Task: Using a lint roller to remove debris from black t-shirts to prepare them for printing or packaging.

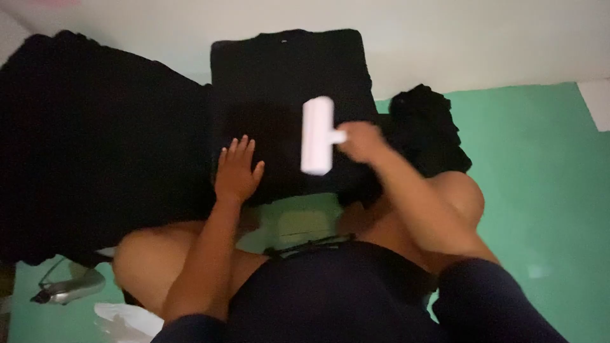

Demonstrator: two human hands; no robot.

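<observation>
A folded black garment [286, 82] lies flat on the floor in front of me. My left hand [237, 168] rests flat on its near left part, fingers spread. My right hand [362, 141] grips the handle of a white lint roller [317, 134], whose roll lies across the garment's near right part. The roller is blurred.
A large pile of black cloth [95, 146] fills the left. A smaller crumpled black piece [426, 127] lies to the right. The floor covering is green [540, 184], with a white wall [476, 38] beyond. A grey metal object [70, 286] sits at the lower left by my knee.
</observation>
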